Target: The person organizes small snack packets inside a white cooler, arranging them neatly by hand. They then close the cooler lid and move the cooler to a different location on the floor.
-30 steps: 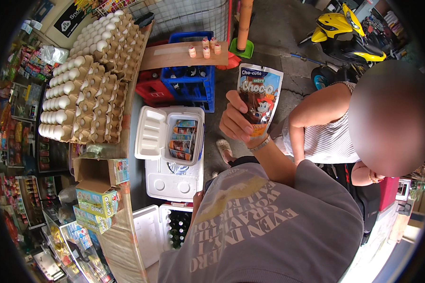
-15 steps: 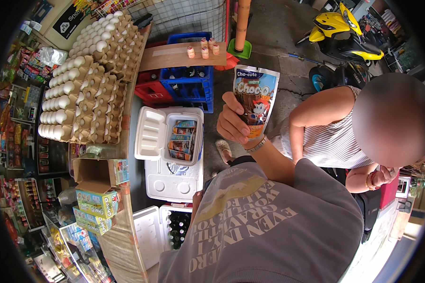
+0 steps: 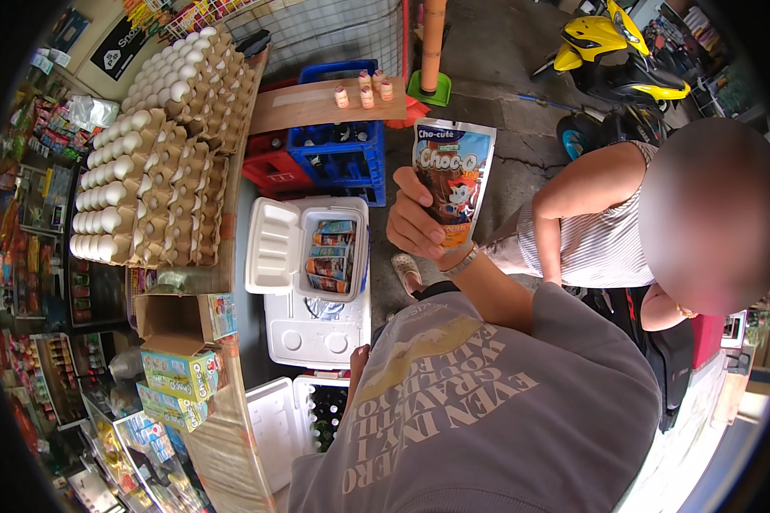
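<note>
My right hand (image 3: 417,218) is raised in front of me, its fingers closed round a chocolate drink pouch (image 3: 453,175). The pouch is upright, blue and brown, with a cartoon figure on its front. Low beside my shirt, a small part of my left hand (image 3: 358,359) shows near the white cooler; its fingers are mostly hidden. Left of the raised pouch stands an open cooler box (image 3: 362,256), its lid tipped back to the left. Several similar pouches (image 3: 328,255) lie inside it.
Egg trays (image 3: 158,192) are stacked on the counter (image 3: 218,440) at left, with drink cartons (image 3: 180,376) nearer me. Small bottles (image 3: 367,96) stand on a board over blue crates (image 3: 340,167). Another person (image 3: 595,214) is at my right; a yellow scooter (image 3: 603,43) is beyond.
My right hand and the pouch have shifted slightly left, and the pouch faces me more squarely. The other person's hand at right has moved up, now largely out of sight.
</note>
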Demonstrator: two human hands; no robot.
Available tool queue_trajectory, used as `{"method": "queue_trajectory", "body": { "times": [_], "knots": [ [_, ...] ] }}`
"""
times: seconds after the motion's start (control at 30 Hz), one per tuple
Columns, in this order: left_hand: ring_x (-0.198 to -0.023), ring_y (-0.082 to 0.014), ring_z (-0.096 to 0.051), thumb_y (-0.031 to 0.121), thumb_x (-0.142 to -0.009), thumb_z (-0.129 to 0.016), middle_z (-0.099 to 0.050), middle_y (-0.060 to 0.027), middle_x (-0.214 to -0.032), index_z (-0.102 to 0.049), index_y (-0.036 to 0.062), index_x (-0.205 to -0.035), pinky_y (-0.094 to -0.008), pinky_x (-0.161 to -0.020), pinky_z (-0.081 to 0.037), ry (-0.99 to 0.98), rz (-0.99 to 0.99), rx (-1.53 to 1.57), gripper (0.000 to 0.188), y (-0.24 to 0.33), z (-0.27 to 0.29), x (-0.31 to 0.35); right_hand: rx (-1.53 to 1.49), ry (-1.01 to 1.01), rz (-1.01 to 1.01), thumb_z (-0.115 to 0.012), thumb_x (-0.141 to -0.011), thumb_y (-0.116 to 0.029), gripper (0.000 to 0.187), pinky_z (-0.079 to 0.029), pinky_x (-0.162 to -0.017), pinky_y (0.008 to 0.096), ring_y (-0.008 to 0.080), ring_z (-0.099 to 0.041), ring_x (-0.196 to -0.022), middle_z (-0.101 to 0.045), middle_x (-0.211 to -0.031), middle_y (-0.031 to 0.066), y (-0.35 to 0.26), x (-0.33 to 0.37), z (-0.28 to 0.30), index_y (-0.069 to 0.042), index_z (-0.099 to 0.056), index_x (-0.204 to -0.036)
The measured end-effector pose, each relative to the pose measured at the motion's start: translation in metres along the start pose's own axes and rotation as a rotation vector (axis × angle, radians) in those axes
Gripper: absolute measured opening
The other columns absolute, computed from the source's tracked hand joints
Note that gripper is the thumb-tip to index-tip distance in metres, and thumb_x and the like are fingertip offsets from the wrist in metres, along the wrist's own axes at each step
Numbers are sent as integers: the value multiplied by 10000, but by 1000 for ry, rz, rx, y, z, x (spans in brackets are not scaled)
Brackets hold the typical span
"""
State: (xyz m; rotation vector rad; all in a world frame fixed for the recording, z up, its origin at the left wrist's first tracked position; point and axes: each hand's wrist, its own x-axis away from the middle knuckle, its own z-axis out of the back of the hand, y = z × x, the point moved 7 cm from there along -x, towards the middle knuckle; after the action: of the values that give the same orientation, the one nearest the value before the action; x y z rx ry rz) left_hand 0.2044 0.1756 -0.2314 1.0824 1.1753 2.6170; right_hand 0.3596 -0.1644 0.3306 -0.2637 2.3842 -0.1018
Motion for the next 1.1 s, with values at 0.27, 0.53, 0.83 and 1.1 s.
{"method": "queue_trajectory", "body": {
  "times": [0.27, 0.53, 0.83, 1.1],
  "knots": [
    [-722, -416, -564, 416, -914, -436, -578, -271, -770, -582, 4, -818, -479, -698, -437, 11, 4, 38, 447, -4, -1, -5, -5, -8, 7, -569, -964, -396, 324, -491, -547, 306, 217, -666, -540, -658, -657, 99, -3, 6, 3, -95, -458, -915],
    [-703, -379, -583, 427, -920, -439, -607, -241, -756, -591, 7, -814, -460, -682, -444, -39, -25, -30, 459, 7, 2, -14, -8, 10, -4, -550, -975, -375, 302, -460, -512, 289, 213, -645, -510, -653, -651, 89, -7, 11, 2, -97, -455, -905],
    [-676, -334, -594, 439, -926, -443, -636, -209, -749, -595, 3, -804, -444, -669, -452, -64, -44, -16, 477, 20, 8, -16, 0, 46, 3, -517, -985, -389, 307, -432, -447, 263, 203, -615, -465, -632, -624, 86, -6, 28, 10, -100, -450, -904],
    [-653, -295, -604, 450, -931, -447, -662, -181, -744, -599, 0, -796, -429, -658, -459, -40, -80, 73, 494, 47, 23, -6, 45, 119, 38, -527, -982, -401, 311, -378, -455, 269, 150, -537, -443, -624, -608, 72, -11, 40, 26, -110, -453, -900]
  ]
}}
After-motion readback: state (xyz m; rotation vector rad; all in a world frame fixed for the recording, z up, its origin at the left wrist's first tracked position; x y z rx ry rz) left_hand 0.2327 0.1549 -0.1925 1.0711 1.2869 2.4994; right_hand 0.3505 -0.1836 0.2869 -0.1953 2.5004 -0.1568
